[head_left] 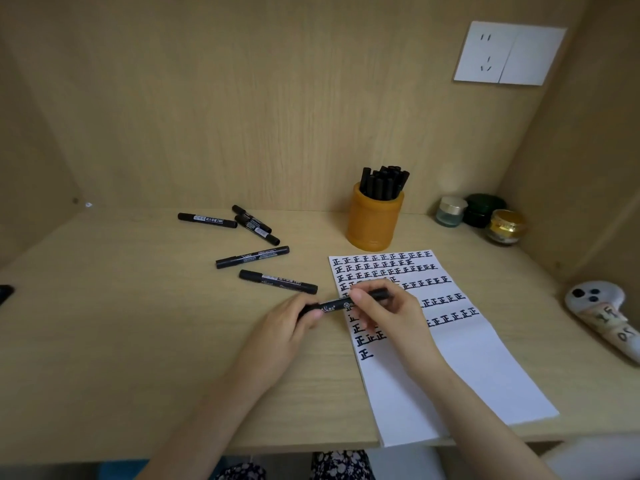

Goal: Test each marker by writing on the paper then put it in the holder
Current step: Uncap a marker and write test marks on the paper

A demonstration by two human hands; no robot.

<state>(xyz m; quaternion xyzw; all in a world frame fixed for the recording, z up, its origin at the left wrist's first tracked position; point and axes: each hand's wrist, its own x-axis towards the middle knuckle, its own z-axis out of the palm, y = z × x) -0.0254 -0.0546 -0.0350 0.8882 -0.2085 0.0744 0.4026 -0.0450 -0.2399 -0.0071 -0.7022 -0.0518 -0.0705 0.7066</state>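
Observation:
A black marker (337, 303) lies level between both hands, just above the left edge of the white paper (450, 358). My left hand (294, 320) grips its left end and my right hand (384, 310) pinches its right end. Rows of black written characters cover the upper part of the paper. The orange holder (374, 220) stands behind the paper with several black markers (382, 181) upright in it. Several loose markers lie on the desk to the left; the nearest one (278, 281) is just beyond my left hand.
Three small jars (481, 216) stand at the back right by the side wall. A white handheld controller (602, 313) lies at the right edge. A dark object (5, 292) shows at the far left edge. A wall socket (509, 53) is on the back panel.

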